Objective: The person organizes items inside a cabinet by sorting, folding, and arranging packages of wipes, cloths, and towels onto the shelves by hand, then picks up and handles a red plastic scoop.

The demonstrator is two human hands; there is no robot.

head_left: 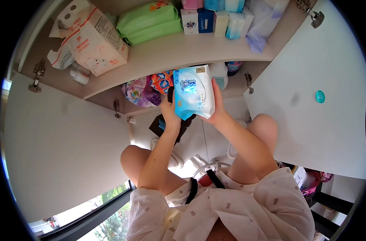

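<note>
Pack: blue-and-white soft pack (193, 90), tissues or wipes as I judge, is between the two hands at the cabinet opening, its printed face turned toward my head view.
Left hand (171, 112): it is partly curled and has hold of the pack's left side; some fingers are hidden, so I cannot tell their exact place.
Right hand (218, 104): it is opened around the right side of the pack, near the lower corner, and supports it there.
Grip: I judge that equal and gentle pressure from both sides is best, because a soft wrapper can crumple if one side is squeezed more.
Upper shelf (155, 52): its front edge appears near the pack's far end; whether they touch, I cannot tell. I would leave a gap there.
Lower compartment (235, 91): purple bag (140, 91), orange bag (161, 81) and white bottle (220, 74) are beyond the pack; I would avoid pushing them.
Doors: left door (66, 148) and right door (307, 108) stand open, which gives the arms room.
</note>
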